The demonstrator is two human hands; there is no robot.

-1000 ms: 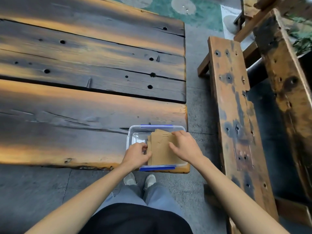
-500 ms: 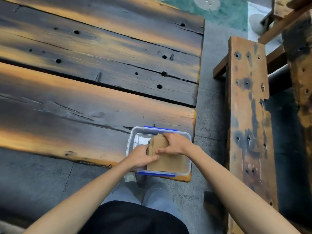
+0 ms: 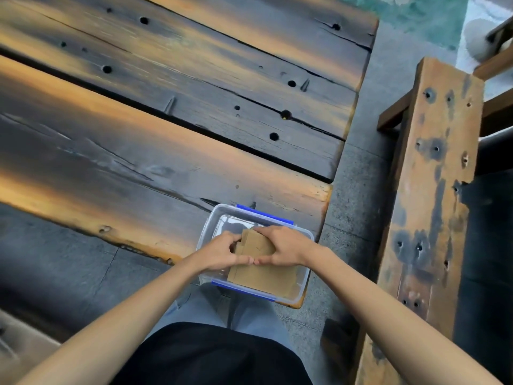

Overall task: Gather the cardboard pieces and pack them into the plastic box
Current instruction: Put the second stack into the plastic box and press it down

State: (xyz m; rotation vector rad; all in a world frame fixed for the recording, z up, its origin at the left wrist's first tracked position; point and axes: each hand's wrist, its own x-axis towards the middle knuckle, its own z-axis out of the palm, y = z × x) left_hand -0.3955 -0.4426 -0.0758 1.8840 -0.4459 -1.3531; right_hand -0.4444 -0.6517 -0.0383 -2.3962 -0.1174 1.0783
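Note:
A clear plastic box [image 3: 208, 228] with blue clips stands on the near right corner of the wooden table [image 3: 138, 151]. Brown cardboard pieces [image 3: 263, 276] lie stacked inside it, filling its right part. My left hand [image 3: 222, 254] and my right hand [image 3: 286, 250] both rest on top of the stack, fingers curled over the cardboard's far edge, thumbs touching each other over the middle. The upper part of the stack is hidden under my hands.
The table is made of dark, weathered planks with holes and gaps. A wooden bench [image 3: 433, 190] runs along the right, across a strip of grey stone floor [image 3: 358, 168]. My legs and black shirt are below the box.
Both hands slid onto the top of the cardboard stack and came together, pressing it down into the box. The camera moved closer and tilted.

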